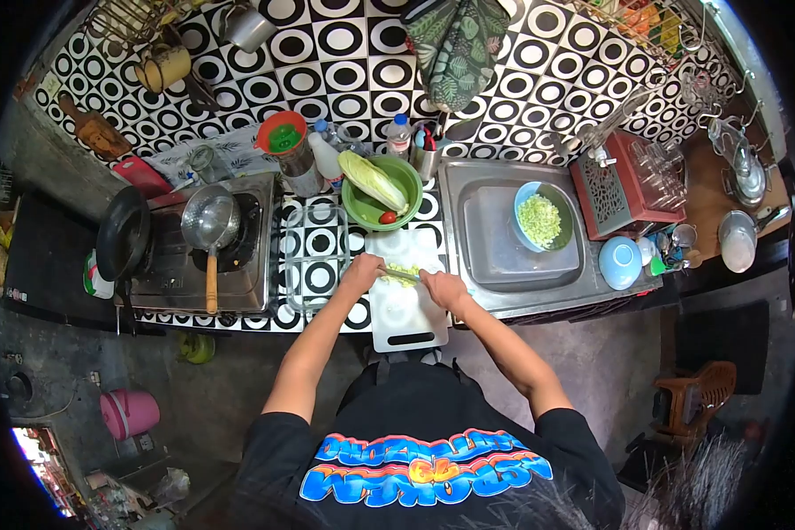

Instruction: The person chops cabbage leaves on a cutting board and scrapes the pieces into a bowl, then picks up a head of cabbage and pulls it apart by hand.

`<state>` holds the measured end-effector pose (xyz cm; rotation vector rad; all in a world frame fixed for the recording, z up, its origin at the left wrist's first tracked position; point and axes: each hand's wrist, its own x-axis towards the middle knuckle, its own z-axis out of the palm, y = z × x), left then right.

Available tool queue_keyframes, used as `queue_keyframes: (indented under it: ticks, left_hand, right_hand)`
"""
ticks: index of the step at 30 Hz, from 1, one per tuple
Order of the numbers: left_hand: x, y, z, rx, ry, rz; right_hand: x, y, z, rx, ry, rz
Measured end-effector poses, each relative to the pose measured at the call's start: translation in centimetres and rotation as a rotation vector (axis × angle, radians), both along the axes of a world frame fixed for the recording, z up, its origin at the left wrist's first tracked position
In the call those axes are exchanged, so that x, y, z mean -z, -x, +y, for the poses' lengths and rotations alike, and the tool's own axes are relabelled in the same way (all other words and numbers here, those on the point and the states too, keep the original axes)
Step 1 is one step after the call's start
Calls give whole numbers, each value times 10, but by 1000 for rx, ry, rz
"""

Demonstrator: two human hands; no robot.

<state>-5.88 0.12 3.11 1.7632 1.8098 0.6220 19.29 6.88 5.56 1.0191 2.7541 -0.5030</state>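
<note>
Chopped pale green vegetable (404, 268) lies on a white cutting board (406, 309). Across it runs a knife (401, 275), seen nearly edge-on. My right hand (444, 291) is closed at the knife's right end, round what looks like its handle. At the other end, my left hand (363, 273) has its fingers pressed together on the blade end. Behind the board stands a green bowl (384, 221) holding a napa cabbage (373, 185) and a red tomato (388, 217). More chopped vegetable (539, 221) fills a blue bowl (523, 231) at the sink.
On the left, a stove (172, 287) bears a strainer pan (210, 216) and a black wok (124, 231). Bottles (398, 134) and a utensil holder (427, 159) stand behind the green bowl. The steel sink (468, 291) is on the right, with a light blue bowl (620, 262) beside it.
</note>
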Motion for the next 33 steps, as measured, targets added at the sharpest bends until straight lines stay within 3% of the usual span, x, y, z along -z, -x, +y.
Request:
queue_keyframes:
  ticks: [13, 16, 20, 23, 33]
  left_hand:
    - [-14, -10, -31, 3, -244, -21]
    - [-19, -25, -45, -184, -146, -106]
    - [-6, -31, -47, -248, -11, -64]
    - [9, -31, -48, -274, -270, -75]
    - [4, -56, -53, -539, -277, -251]
  right_hand:
    - [-56, -3, 4, 22, -42, 63]
    - [-57, -11, 18, -41, -132, 204]
    - [-72, -10, 19, -95, -217, 191]
    - [-72, -3, 22, -123, -271, 207]
    - [-64, 26, 61, -355, -473, 301]
